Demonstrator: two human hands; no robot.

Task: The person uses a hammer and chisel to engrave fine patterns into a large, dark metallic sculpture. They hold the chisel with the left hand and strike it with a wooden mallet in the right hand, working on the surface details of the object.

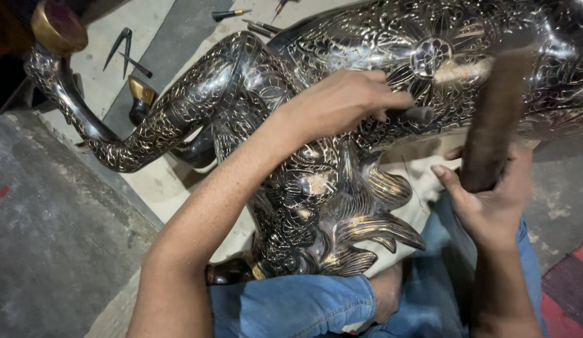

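The engraved metal animal sculpture (316,188) lies on its side on the floor (53,238), across the person's jeans-clad legs (291,307). Left hand (341,103): grip closed around a short metal chisel (417,114), whose tip touches the sculpture's ornamented flank. Right hand (492,206): grip closed around the wooden hammer handle (495,119), held upright just beside the flank and blurred. Loose hand tools (125,50) lie on the floor near the sculpture's raised leg.

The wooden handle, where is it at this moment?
In the head view the wooden handle stands at the right, gripped by the right hand, its blurred top over the engraved metal animal figure.
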